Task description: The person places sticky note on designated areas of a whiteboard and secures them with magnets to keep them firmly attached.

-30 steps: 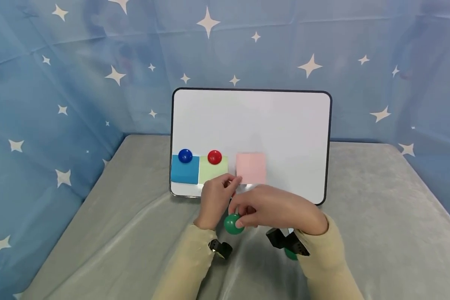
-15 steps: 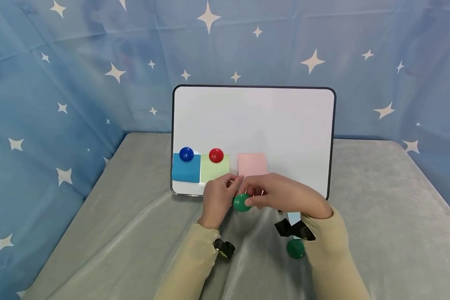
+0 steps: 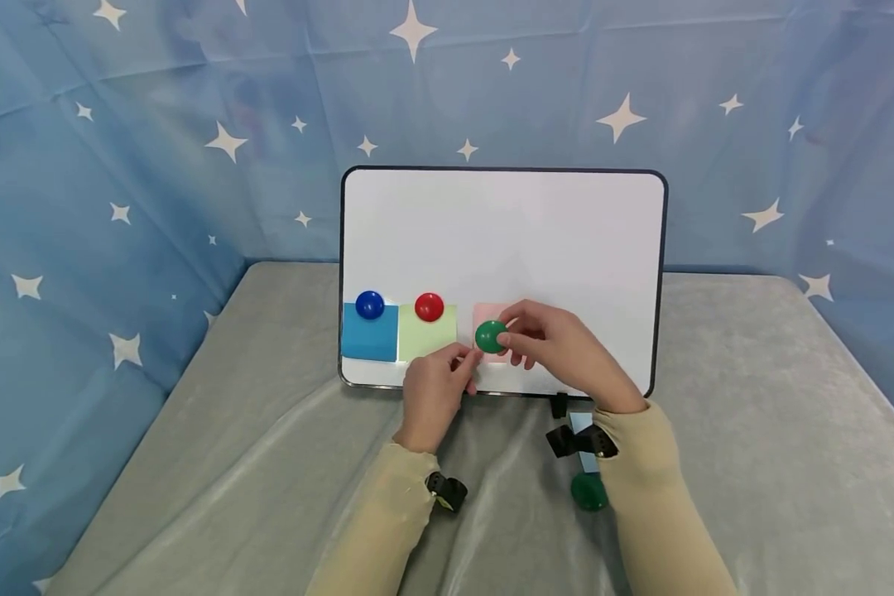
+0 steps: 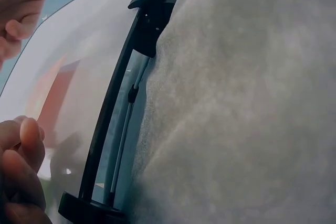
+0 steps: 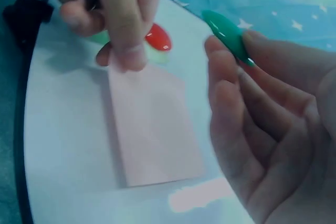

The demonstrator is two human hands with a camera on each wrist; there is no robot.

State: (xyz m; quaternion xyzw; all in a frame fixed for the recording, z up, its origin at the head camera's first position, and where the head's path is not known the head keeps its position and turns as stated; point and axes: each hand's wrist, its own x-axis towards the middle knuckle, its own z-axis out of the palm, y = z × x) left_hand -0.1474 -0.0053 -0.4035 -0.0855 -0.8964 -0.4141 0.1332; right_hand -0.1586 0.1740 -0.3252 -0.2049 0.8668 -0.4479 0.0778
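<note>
My left hand (image 3: 432, 397) pinches the lower left corner of a pink sticky note (image 5: 152, 129) between thumb and forefinger, against the whiteboard (image 3: 507, 232). The right wrist view shows this note standing slightly off the board. Between the thumb and fingers of my right hand (image 3: 562, 352) is a round green magnet (image 3: 490, 337), held in front of the note. In the head view the magnet and fingers hide part of the pink paper. To the left, a red magnet (image 3: 429, 307) sits on a pale green note (image 3: 426, 339), and a blue magnet (image 3: 369, 305) on a blue note (image 3: 368, 338).
A second green magnet (image 3: 588, 492) lies on the grey cloth (image 3: 775, 397), near a light blue paper (image 3: 581, 420) partly covered by the right wrist camera (image 3: 583, 441). A starry blue curtain (image 3: 536, 99) hangs behind the board.
My right hand has risen with the green magnet from below the board to in front of the pink note. The left hand has stayed at the note's corner.
</note>
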